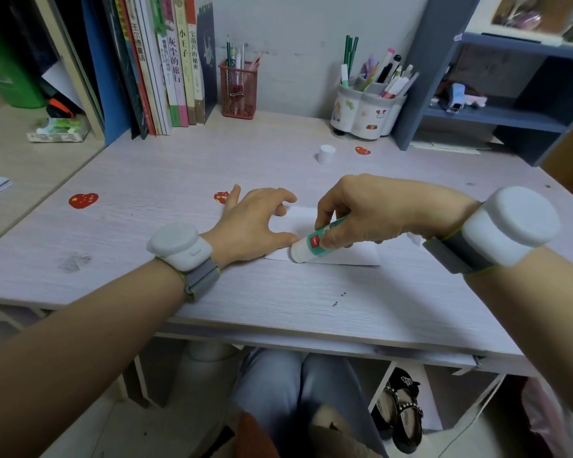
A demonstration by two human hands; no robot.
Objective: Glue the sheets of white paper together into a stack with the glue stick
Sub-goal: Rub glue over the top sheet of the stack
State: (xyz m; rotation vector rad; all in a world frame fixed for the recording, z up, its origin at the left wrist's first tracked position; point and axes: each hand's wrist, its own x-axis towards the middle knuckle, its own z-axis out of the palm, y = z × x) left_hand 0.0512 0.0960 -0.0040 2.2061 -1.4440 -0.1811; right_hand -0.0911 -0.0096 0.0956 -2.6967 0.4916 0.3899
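At the pale wood-grain desk [146,180], I am watching both hands working over the white paper [341,254], which is lying flat near the middle of the desk, its near edge running roughly parallel to the desk's front. My right hand [371,209] is gripping the glue stick [311,244], fingers and thumb curled round its green-and-white barrel, and is holding it tilted with its white end down at the paper's near left corner. My left hand [255,223] is resting flat beside it, fingers straight and spread, thumb lying along the paper's left edge and just touching the glue stick's tip; the fingertips are pressing the far left part of the sheet. I cannot tell how many sheets are lying there, since the right hand is covering most of them. The glue stick's white cap [326,154] is standing upright well behind the hands, near a white pen holder [366,110] full of pens. A red mesh pen cup [239,89] and a row of upright books [169,67] are standing against the back wall. Red heart stickers [83,200] are dotting the desk. White sensor bands [179,246] are sitting on both wrists.
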